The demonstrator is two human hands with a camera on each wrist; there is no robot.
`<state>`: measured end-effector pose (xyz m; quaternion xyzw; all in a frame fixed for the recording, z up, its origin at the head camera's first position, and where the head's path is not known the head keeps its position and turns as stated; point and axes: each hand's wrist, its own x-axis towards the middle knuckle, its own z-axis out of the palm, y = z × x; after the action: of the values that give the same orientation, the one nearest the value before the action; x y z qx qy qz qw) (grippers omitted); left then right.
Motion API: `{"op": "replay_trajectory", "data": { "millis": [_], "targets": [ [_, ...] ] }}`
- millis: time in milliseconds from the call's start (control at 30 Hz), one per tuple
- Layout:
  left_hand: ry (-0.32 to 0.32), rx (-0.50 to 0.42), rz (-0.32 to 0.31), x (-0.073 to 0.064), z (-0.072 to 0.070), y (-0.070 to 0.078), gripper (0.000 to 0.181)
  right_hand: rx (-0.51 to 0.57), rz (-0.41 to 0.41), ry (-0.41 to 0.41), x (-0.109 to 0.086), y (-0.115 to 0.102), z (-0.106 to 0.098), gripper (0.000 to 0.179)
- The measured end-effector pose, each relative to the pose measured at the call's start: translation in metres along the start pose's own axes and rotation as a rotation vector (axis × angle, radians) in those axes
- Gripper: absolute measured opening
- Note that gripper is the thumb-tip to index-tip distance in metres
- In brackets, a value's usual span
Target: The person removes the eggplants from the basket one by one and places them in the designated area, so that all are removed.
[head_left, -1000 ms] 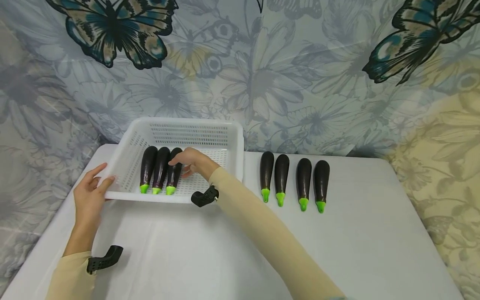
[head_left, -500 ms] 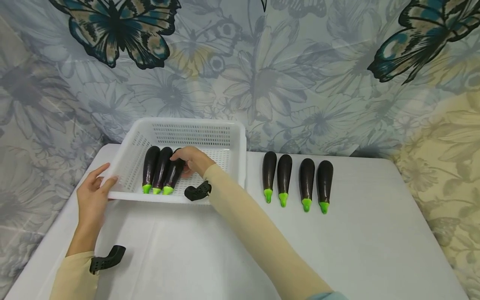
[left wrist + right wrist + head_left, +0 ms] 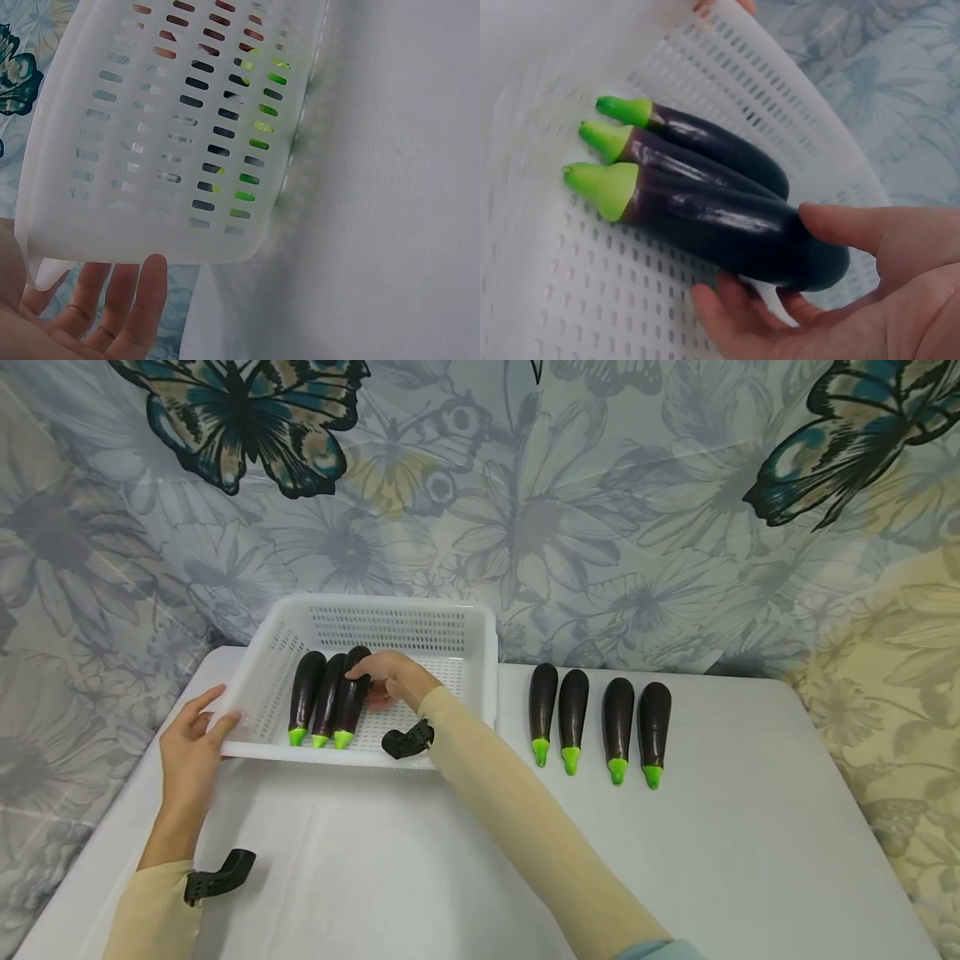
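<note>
In the head view a white perforated plastic basket (image 3: 480,693) stands at the left of the table. My left hand (image 3: 191,743) grips its near left edge, thumb at the rim and fingers along the outside wall, as the left wrist view also shows. Three dark purple eggplants with bright green stem ends lie side by side in the basket. My right hand (image 3: 393,681) grips the rightmost eggplant (image 3: 705,225) near its round end, thumb on top and fingers curled beneath. Close beside it are the middle eggplant (image 3: 682,165) and the left eggplant (image 3: 720,142).
Several more eggplants lie on the white table (image 3: 720,827) right of the basket, among them an outer one (image 3: 655,727) and one nearest the basket (image 3: 543,706). A flowered cloth backdrop (image 3: 540,527) with butterflies rises behind the table.
My right hand has closed round the rightmost eggplant, which tilted against its neighbour and now sits straighter and slightly farther back. My left hand stays at the basket's edge.
</note>
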<state>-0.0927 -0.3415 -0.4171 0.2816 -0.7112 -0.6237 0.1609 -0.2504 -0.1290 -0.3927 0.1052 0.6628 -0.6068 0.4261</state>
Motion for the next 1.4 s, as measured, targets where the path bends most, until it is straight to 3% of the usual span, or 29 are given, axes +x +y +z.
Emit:
{"op": "replay_trajectory", "data": {
  "millis": [400, 600, 833, 1067, 1400],
  "targets": [
    [-0.023, -0.026, 0.021, -0.002, 0.001, 0.000, 0.050, -0.079, -0.068, -0.050, -0.009, -0.003, -0.014, 0.055],
    [-0.028, -0.012, 0.028, -0.002, 0.000, 0.001, 0.050, -0.086, -0.124, -0.062, -0.025, -0.007, -0.025, 0.055],
    [-0.029, -0.006, 0.016, -0.002, 0.000, 0.001, 0.051, -0.170, -0.171, -0.062, -0.040, -0.009, -0.036, 0.057],
    [-0.027, -0.023, 0.000, -0.002, -0.002, 0.000, 0.051, -0.235, -0.229, -0.070, -0.055, -0.008, -0.045, 0.044],
    [-0.018, -0.015, -0.007, -0.002, -0.001, 0.000, 0.051, -0.299, -0.297, -0.107, -0.073, -0.007, -0.067, 0.047]
  ]
}}
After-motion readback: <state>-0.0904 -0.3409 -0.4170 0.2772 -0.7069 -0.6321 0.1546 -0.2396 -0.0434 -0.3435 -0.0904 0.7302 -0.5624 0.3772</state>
